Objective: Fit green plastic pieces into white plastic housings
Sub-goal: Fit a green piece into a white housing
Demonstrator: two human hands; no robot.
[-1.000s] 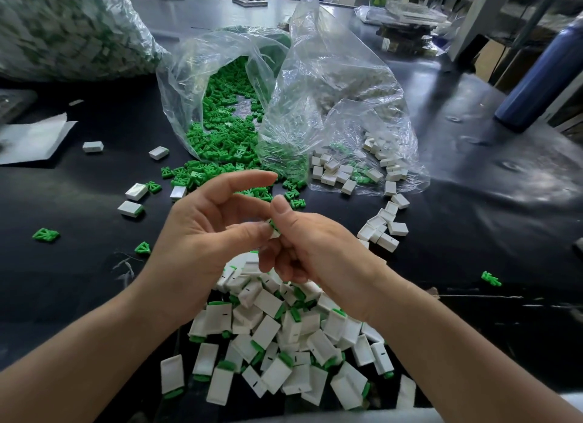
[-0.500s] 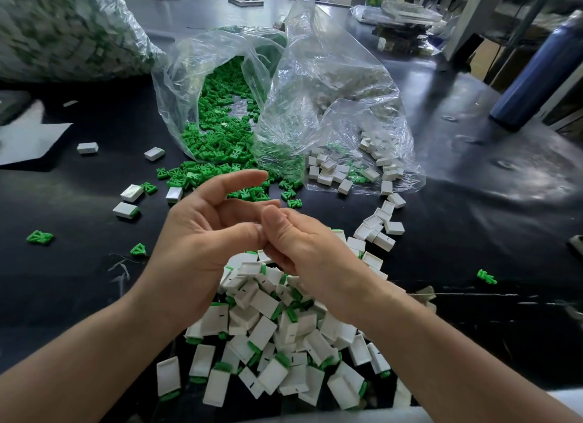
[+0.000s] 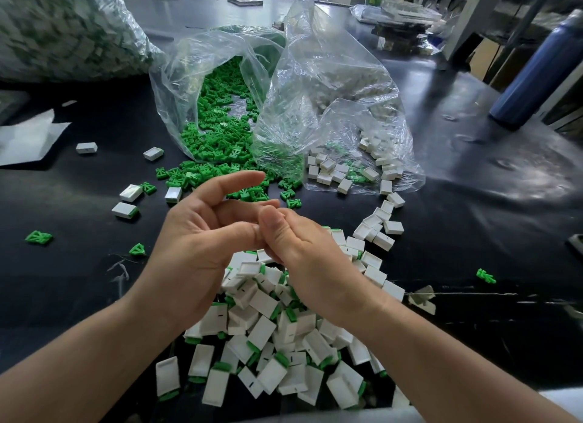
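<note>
My left hand (image 3: 195, 243) and my right hand (image 3: 303, 249) meet fingertip to fingertip above the black table. My left thumb and middle finger close against my right thumb, and my left index finger sticks out. The small piece pinched between them is hidden by the fingers. Below my hands lies a pile of white housings with green pieces fitted (image 3: 268, 344). Behind them, an open clear bag spills loose green pieces (image 3: 220, 123), and a second clear bag holds empty white housings (image 3: 344, 170).
A trail of empty housings (image 3: 378, 224) runs to the right of my hands. Stray green pieces (image 3: 38, 237) and single housings (image 3: 126, 208) lie to the left. A big filled bag (image 3: 63, 28) sits far left, with a blue bottle (image 3: 536, 69) far right.
A bit of the piece showed between my fingertips a second ago; now my fingers cover it. My hands have stayed together at the same spot.
</note>
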